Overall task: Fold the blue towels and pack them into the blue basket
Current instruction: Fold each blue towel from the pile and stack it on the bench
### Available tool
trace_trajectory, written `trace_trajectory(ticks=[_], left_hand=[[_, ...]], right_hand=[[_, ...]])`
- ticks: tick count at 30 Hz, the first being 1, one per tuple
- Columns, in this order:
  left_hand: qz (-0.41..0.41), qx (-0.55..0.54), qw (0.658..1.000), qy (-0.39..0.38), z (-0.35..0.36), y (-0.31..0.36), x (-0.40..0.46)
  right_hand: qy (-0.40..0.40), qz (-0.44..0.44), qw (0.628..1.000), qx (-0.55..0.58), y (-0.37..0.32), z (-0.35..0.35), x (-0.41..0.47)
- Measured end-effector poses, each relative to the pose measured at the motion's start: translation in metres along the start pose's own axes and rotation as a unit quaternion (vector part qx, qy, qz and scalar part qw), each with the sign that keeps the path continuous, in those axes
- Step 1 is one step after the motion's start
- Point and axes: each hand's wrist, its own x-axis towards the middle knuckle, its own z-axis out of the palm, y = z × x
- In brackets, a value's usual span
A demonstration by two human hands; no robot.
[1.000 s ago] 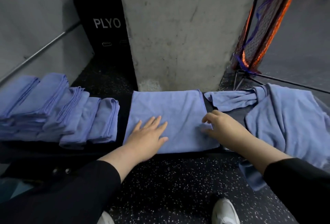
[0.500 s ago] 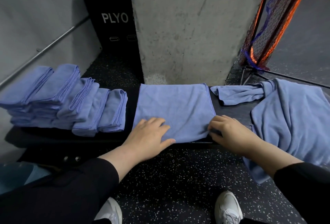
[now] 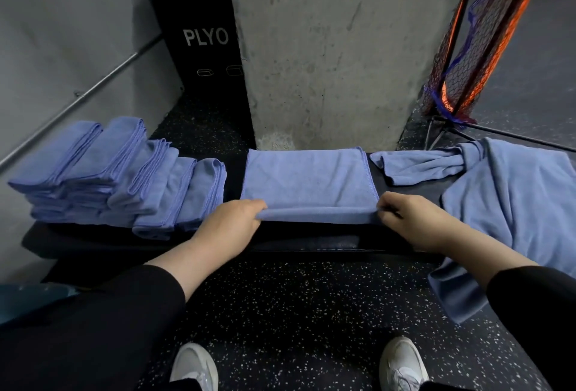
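A half-folded blue towel (image 3: 307, 181) lies flat on the black bench (image 3: 93, 242) in front of me. My left hand (image 3: 230, 225) grips its near left corner and my right hand (image 3: 411, 219) pinches its near right corner, the near edge lifted slightly. Several folded blue towels (image 3: 118, 175) lean in a row at the left of the bench. Unfolded blue towels (image 3: 511, 197) lie heaped at the right, hanging over the bench's edge. A blue object (image 3: 28, 300) at the lower left may be the basket; most of it is hidden.
A concrete pillar (image 3: 327, 47) rises right behind the bench. A black PLYO box (image 3: 202, 38) stands behind on the left, beside a wall with a metal rail (image 3: 93, 91). An orange-and-black net frame (image 3: 477, 35) stands at the right. My white shoes (image 3: 402, 365) rest on the speckled floor.
Both hands slid from the towel's top to its near corners and took hold of them. The near edge is now lifted a little.
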Motion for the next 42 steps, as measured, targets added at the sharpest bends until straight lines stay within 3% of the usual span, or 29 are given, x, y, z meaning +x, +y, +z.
trace_trajectory(ticks=[5,11,14,20,28,32,37,40,42], left_hand=[[0.006,-0.011,0.996,-0.09,-0.023,-0.003,-0.015],[-0.008,-0.121,0.974,-0.191,-0.038,-0.008,-0.032],[-0.047,-0.179,0.971,-0.151,-0.043,-0.01,-0.031],[-0.112,-0.181,0.976,-0.043,-0.041,0.0,-0.007],[-0.174,-0.097,0.977,-0.072,-0.025,-0.003,0.042],[-0.192,-0.027,0.98,-0.042,-0.027,0.002,0.061],[-0.174,0.08,0.981,0.039,-0.035,0.002,0.069],[-0.138,0.077,0.984,0.079,-0.035,0.004,0.068],[-0.078,0.047,0.993,0.079,-0.032,0.007,0.067]], right_hand=[[-0.067,0.003,0.997,-0.027,-0.01,-0.016,-0.012],[-0.098,0.009,0.995,0.011,-0.018,-0.035,-0.031],[-0.07,0.03,0.997,0.031,-0.018,-0.038,-0.029],[0.04,0.059,0.994,0.082,-0.024,-0.026,-0.001],[0.081,0.095,0.992,0.005,-0.011,0.002,0.057],[0.123,0.093,0.987,-0.045,-0.011,0.008,0.082],[0.163,0.074,0.981,-0.069,-0.018,0.012,0.101],[0.205,0.056,0.968,-0.137,-0.023,0.015,0.104],[0.221,0.029,0.967,-0.122,-0.03,0.014,0.103]])
